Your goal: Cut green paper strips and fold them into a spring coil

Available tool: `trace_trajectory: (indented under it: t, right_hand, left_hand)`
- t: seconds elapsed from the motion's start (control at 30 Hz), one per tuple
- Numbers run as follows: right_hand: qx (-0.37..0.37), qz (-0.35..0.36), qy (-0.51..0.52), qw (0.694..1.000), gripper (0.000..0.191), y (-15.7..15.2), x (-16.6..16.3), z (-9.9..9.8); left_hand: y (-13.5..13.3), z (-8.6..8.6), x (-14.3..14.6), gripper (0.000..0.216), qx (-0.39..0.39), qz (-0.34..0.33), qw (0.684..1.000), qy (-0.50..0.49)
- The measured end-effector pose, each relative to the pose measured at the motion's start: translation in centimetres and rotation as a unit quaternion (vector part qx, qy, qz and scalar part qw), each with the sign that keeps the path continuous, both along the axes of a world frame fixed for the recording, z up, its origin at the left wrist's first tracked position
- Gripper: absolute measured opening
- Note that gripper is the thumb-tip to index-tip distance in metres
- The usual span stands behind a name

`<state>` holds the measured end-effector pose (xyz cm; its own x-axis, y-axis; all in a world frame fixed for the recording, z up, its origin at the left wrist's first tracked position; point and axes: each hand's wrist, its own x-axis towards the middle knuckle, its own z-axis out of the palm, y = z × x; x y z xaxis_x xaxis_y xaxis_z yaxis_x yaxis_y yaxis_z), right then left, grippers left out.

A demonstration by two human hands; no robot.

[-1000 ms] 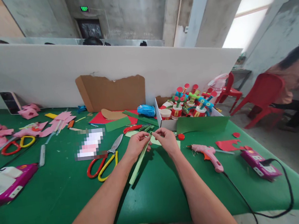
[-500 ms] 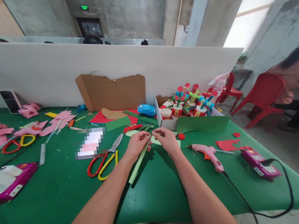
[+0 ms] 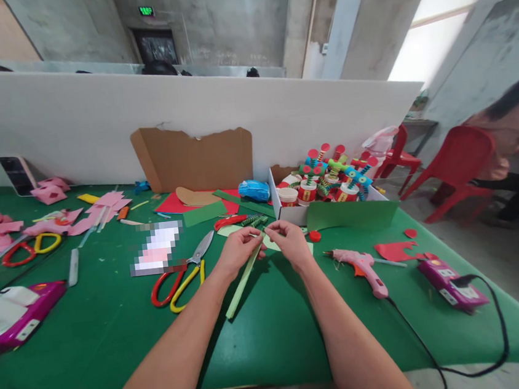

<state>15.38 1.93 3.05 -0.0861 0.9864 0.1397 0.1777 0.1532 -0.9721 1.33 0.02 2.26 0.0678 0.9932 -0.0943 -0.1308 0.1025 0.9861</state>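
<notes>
Both my hands meet over the middle of the green table (image 3: 116, 333). My left hand (image 3: 239, 249) pinches the top end of a long light-green paper strip (image 3: 243, 281), which slants down toward me. My right hand (image 3: 288, 241) pinches the same end from the right side, fingers closed. Scissors with red and yellow handles (image 3: 179, 282) lie just left of my left wrist. A pink glue gun (image 3: 360, 265) lies to the right of my right wrist.
A white box of coloured paper-cup figures (image 3: 328, 184) stands behind my hands, with a brown cardboard sheet (image 3: 193, 158) against the white partition. Pink paper scraps, a second pair of scissors (image 3: 31, 249) and a purple device (image 3: 12, 316) lie left. A person sits on a red chair (image 3: 458, 164) at right.
Almost nothing has moved. My fingers have shifted slightly on the end of the green strip, and the view has risen a touch.
</notes>
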Motion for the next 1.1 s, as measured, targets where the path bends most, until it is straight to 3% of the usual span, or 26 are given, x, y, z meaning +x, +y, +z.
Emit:
trace_trajectory:
  t: [0.2,0.43,0.53,0.6,0.7,0.77,0.83,0.93,1.03,1.1]
  right_hand:
    - [0.003,0.024,-0.039,0.999,0.017,0.1,0.1,-0.1]
    - [0.037,0.051,-0.098,0.993,0.017,0.5,0.2,-1.1]
    - [0.148,-0.030,-0.145,0.978,0.026,0.1,0.0,-0.6]
    - [0.248,-0.113,-0.170,0.947,0.037,-0.4,-0.2,0.1]
    - [0.300,-0.143,-0.156,0.930,0.030,-1.4,-0.6,0.9]
    - [0.269,-0.091,-0.137,0.949,0.026,-1.9,-0.8,1.1]
    - [0.216,0.003,-0.132,0.967,0.034,-2.2,-1.1,1.1]
    - [0.151,0.115,-0.111,0.976,0.029,-2.4,-1.5,1.0]
    - [0.100,0.127,-0.083,0.983,0.022,-2.0,-1.5,0.8]
    - [0.061,0.112,-0.085,0.988,0.028,-1.4,-1.3,0.4]
  left_hand:
    - [0.6,0.0,-0.8,0.021,0.117,0.045,0.987,0.104]
    - [0.6,-0.1,-0.8,0.022,0.103,0.037,0.988,0.105]
    - [0.7,-0.1,-1.0,0.022,0.088,0.058,0.990,0.089]
    - [0.8,-0.1,-1.2,0.022,0.075,0.085,0.991,0.066]
    - [1.1,-0.1,-1.6,0.022,0.055,0.128,0.990,0.030]
    - [1.3,-0.2,-1.9,0.023,0.040,0.154,0.987,0.015]
    - [1.5,-0.2,-2.1,0.022,0.032,0.174,0.984,0.009]
    - [1.7,-0.3,-2.4,0.022,0.026,0.181,0.983,0.002]
    - [1.8,-0.4,-2.6,0.024,0.016,0.169,0.985,-0.006]
    - [1.8,-0.4,-2.6,0.025,0.014,0.160,0.987,-0.008]
